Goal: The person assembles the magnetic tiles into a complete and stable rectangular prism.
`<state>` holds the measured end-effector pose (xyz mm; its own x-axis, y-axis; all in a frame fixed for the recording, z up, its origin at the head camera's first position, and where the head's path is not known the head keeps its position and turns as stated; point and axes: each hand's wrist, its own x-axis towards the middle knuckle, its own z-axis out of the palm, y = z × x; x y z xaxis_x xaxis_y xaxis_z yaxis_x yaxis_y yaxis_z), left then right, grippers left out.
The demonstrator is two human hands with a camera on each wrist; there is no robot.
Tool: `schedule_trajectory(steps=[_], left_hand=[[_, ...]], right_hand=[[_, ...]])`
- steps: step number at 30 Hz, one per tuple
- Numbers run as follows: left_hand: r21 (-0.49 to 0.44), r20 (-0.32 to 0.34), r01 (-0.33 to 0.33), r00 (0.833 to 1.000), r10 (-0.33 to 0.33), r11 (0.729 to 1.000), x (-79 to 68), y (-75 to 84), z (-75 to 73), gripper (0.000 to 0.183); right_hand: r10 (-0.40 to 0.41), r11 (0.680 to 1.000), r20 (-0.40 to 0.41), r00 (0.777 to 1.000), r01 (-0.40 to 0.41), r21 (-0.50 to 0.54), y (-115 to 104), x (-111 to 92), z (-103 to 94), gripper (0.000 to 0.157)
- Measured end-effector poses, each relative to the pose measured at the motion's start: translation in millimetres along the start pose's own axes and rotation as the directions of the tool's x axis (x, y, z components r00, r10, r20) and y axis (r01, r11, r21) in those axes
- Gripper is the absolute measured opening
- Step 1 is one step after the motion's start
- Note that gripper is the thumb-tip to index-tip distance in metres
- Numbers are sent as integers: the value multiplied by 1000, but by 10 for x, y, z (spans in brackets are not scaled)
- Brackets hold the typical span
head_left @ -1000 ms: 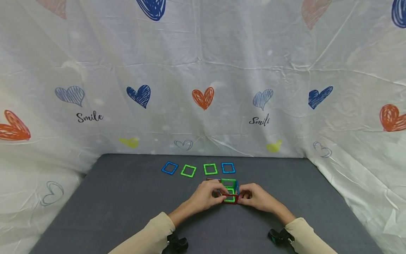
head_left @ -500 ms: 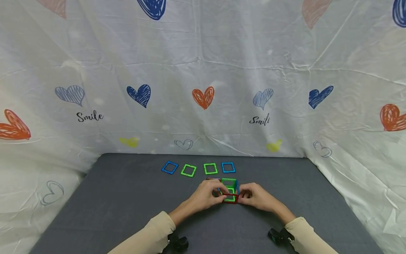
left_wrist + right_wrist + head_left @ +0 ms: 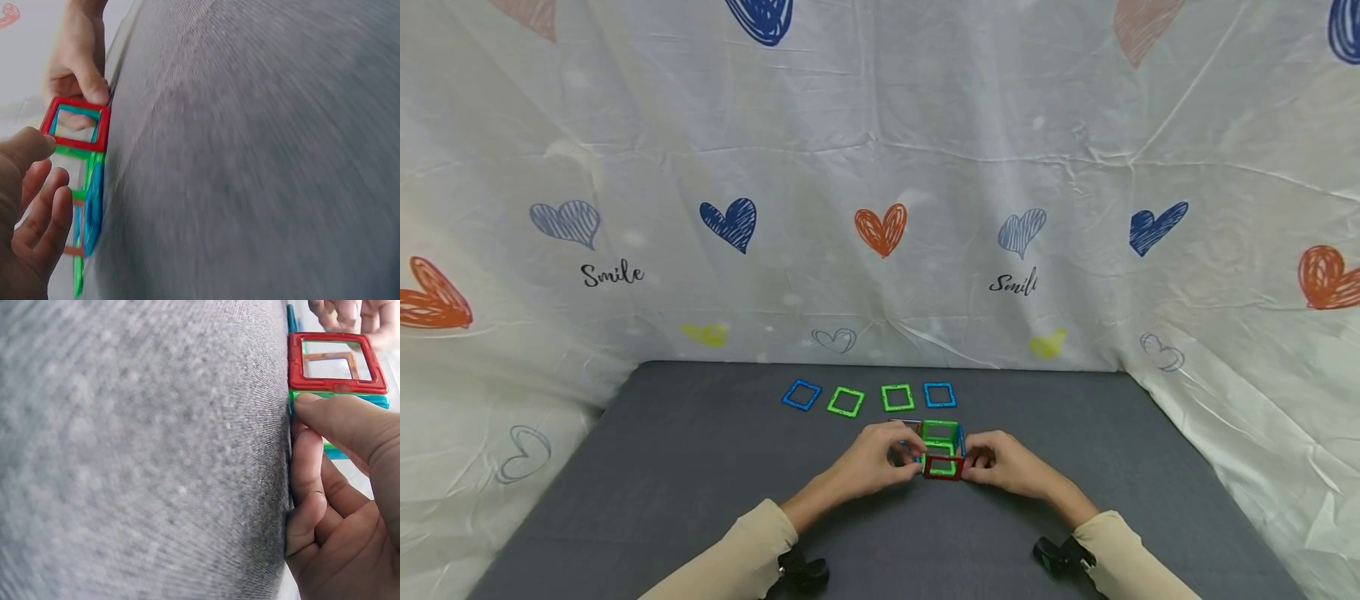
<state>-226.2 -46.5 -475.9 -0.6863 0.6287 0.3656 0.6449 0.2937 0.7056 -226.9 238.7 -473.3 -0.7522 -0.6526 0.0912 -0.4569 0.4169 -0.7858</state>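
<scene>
A small structure of magnetic tiles stands on the table between the hands. Its front is an upright red magnetic tile (image 3: pixel 942 477), with a green tile (image 3: pixel 940 440) behind and a blue tile (image 3: pixel 962 437) along the right side. My left hand (image 3: pixel 876 458) is at the left side, its thumb at a corner of the red frame (image 3: pixel 75 144) in the left wrist view and its other fingers loosely bent, apart from the thumb. My right hand (image 3: pixel 1011 467) pinches the structure's right front edge between thumb and curled fingers; those fingers partly hide the blue tile.
Behind the structure lie loose tiles in a row: a blue one (image 3: pixel 795 407), a green one (image 3: pixel 842 414), another green one (image 3: pixel 898 410) and another blue one (image 3: pixel 942 407). The dark grey table (image 3: pixel 700 500) ends at a white curtain (image 3: pixel 805 275) printed with hearts.
My left hand has drawn back a little to the left, its fingertips leaving the inside of the structure, and more of the red tile shows. My right hand has kept its place.
</scene>
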Motion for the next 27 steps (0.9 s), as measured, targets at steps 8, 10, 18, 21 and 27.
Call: schedule_trajectory(steps=[8, 10, 18, 21, 27], left_hand=[[43, 17, 9, 1000, -10, 999, -281, -97, -354, 17], [53, 18, 18, 1000, -19, 998, -356, -124, -447, 17], [87, 1, 68, 998, -68, 994, -649, -229, -766, 17], [99, -5, 75, 997, -75, 992, -732, -276, -857, 19], [134, -18, 87, 996, -85, 987, -865, -384, -1019, 28]], right_hand=[[14, 1000, 32, 999, -14, 21, -22, 5, -19, 10], [7, 1000, 42, 999, -8, 30, -21, -2, -25, 9], [-13, 998, 65, 998, 9, 66, -2, 2, -39, 11], [-12, 997, 67, 998, 7, 74, 6, -3, -44, 12], [1, 996, 69, 998, -7, 88, -1, -10, -41, 12]])
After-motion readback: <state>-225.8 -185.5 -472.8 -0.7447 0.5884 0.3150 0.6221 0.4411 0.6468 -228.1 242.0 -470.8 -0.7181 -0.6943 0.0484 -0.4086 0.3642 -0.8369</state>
